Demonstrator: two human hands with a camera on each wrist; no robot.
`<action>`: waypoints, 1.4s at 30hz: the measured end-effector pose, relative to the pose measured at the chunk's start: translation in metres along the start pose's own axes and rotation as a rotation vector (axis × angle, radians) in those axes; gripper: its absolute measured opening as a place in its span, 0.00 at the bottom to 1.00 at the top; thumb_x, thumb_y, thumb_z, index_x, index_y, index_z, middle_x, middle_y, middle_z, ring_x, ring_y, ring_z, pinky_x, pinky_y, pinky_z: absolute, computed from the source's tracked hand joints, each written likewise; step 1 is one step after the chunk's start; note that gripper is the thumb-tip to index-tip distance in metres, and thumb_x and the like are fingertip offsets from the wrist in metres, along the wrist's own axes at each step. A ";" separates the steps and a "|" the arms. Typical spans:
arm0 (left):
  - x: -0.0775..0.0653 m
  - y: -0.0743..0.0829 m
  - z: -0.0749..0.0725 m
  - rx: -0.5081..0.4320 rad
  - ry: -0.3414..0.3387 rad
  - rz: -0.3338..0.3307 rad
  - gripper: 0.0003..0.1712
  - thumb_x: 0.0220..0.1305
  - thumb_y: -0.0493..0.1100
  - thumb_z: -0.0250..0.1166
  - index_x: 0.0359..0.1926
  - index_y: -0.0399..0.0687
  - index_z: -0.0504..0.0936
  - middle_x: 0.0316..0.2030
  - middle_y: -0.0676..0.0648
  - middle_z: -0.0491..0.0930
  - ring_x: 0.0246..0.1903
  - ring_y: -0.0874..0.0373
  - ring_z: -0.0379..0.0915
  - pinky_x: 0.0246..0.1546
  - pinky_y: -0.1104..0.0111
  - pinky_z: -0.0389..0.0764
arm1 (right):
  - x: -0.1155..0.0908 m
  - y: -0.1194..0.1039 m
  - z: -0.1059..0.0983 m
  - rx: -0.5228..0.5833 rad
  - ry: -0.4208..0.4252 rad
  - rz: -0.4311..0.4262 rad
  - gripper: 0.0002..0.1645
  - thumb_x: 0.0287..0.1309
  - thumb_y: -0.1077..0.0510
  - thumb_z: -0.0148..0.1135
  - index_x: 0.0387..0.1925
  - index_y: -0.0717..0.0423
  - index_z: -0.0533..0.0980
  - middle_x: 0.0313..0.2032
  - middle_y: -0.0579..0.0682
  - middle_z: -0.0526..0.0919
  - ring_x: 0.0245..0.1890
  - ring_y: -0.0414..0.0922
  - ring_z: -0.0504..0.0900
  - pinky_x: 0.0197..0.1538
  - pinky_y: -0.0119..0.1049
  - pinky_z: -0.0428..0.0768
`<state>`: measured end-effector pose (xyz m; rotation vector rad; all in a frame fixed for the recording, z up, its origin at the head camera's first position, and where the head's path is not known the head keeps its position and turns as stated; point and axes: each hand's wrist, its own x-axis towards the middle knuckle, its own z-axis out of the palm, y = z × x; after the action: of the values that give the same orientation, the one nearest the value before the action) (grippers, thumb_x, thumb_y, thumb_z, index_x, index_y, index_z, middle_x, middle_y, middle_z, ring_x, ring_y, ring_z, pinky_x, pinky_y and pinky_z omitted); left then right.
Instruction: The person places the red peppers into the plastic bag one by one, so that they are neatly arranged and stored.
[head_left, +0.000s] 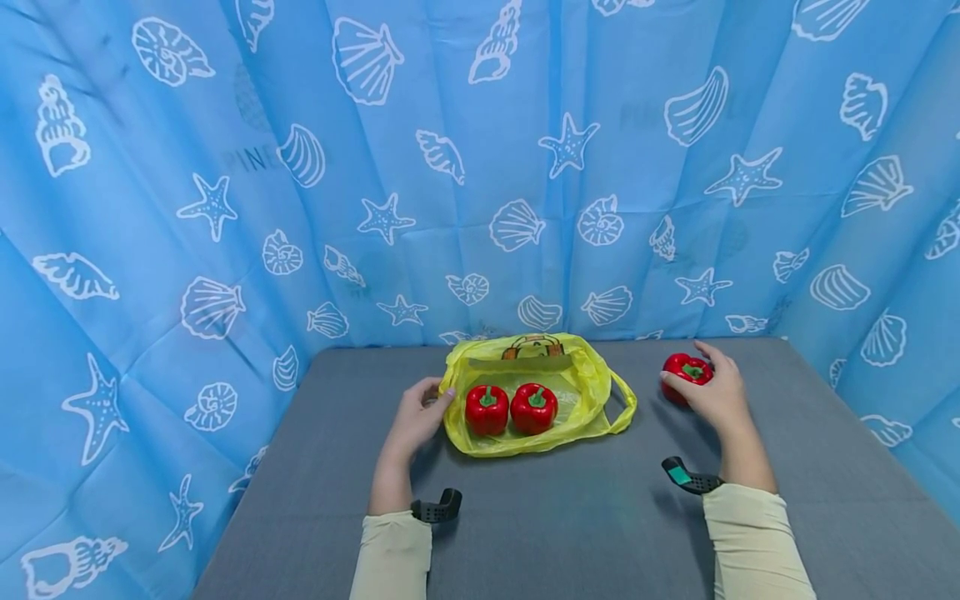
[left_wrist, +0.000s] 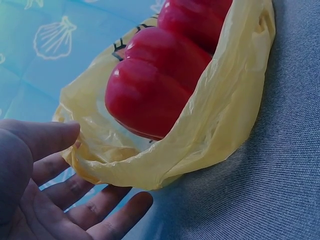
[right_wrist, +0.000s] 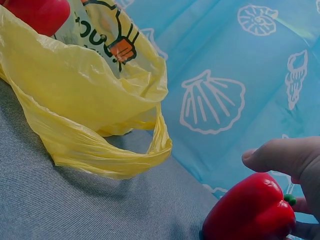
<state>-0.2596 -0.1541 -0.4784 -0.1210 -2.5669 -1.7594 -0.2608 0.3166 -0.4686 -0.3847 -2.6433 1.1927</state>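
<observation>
A yellow plastic bag (head_left: 596, 379) lies with its mouth spread toward me, two red bell peppers (head_left: 487, 410) side by side inside it. My left hand (head_left: 418, 412) is at the bag's left rim; in the left wrist view the thumb (left_wrist: 60, 137) lies over the rim and the fingers are outside, pinching the plastic. To the right of the bag, a third red bell pepper (right_wrist: 250, 207) with a green stem is on the table. My right hand (head_left: 717, 392) is around it, thumb and fingers spread, the thumb (right_wrist: 270, 155) just above the pepper's side in the right wrist view.
The grey cloth-covered table (head_left: 555, 525) runs back to a blue curtain (head_left: 465, 167) printed with white shells and starfish. The bag's loop handle (head_left: 621, 407) sticks out to the right, toward the third pepper. Black wrist straps (head_left: 690, 479) sit at both cuffs.
</observation>
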 end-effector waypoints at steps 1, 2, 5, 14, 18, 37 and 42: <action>0.000 0.000 0.000 0.001 0.000 0.002 0.18 0.79 0.48 0.64 0.61 0.45 0.84 0.53 0.41 0.84 0.53 0.49 0.81 0.52 0.57 0.85 | 0.000 0.000 0.000 0.001 -0.002 0.009 0.56 0.68 0.46 0.71 0.84 0.59 0.51 0.78 0.75 0.54 0.73 0.75 0.58 0.65 0.74 0.73; 0.000 0.000 0.000 0.001 0.000 0.003 0.18 0.79 0.48 0.64 0.61 0.45 0.84 0.53 0.41 0.84 0.52 0.49 0.81 0.51 0.57 0.85 | 0.000 0.000 0.000 0.003 -0.003 0.017 0.56 0.68 0.46 0.70 0.84 0.59 0.50 0.78 0.75 0.54 0.73 0.75 0.58 0.66 0.74 0.73; 0.001 0.000 0.001 0.004 0.003 0.006 0.17 0.79 0.48 0.64 0.60 0.45 0.84 0.53 0.42 0.84 0.53 0.50 0.80 0.53 0.57 0.84 | 0.000 0.001 0.000 0.004 -0.007 0.032 0.57 0.68 0.44 0.70 0.84 0.58 0.50 0.78 0.75 0.55 0.73 0.75 0.59 0.66 0.74 0.73; 0.002 -0.002 0.001 0.003 0.000 -0.005 0.17 0.79 0.49 0.64 0.61 0.46 0.84 0.54 0.42 0.84 0.54 0.50 0.79 0.58 0.53 0.83 | 0.001 0.003 -0.001 0.038 -0.008 0.069 0.57 0.69 0.43 0.69 0.84 0.59 0.49 0.79 0.74 0.53 0.75 0.75 0.57 0.68 0.75 0.71; 0.002 -0.002 0.002 0.011 0.001 -0.012 0.18 0.78 0.49 0.64 0.60 0.46 0.84 0.54 0.43 0.84 0.54 0.50 0.79 0.58 0.53 0.83 | 0.001 0.004 -0.001 0.048 -0.013 0.086 0.57 0.69 0.44 0.69 0.84 0.60 0.48 0.80 0.74 0.53 0.76 0.74 0.56 0.68 0.74 0.71; -0.001 0.002 0.003 0.040 0.011 -0.027 0.18 0.79 0.50 0.64 0.61 0.46 0.83 0.54 0.42 0.83 0.54 0.49 0.79 0.58 0.52 0.83 | -0.003 0.002 0.001 0.087 -0.041 0.153 0.56 0.70 0.50 0.68 0.84 0.61 0.45 0.80 0.74 0.51 0.77 0.75 0.54 0.67 0.73 0.72; -0.001 0.001 0.003 0.033 0.009 -0.034 0.18 0.78 0.50 0.64 0.61 0.47 0.84 0.54 0.42 0.83 0.54 0.49 0.79 0.58 0.53 0.83 | -0.004 0.002 0.002 0.089 -0.045 0.174 0.57 0.69 0.50 0.68 0.84 0.61 0.44 0.80 0.74 0.50 0.77 0.75 0.53 0.68 0.73 0.72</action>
<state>-0.2588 -0.1509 -0.4784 -0.0694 -2.6061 -1.7234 -0.2574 0.3156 -0.4717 -0.5884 -2.6277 1.3806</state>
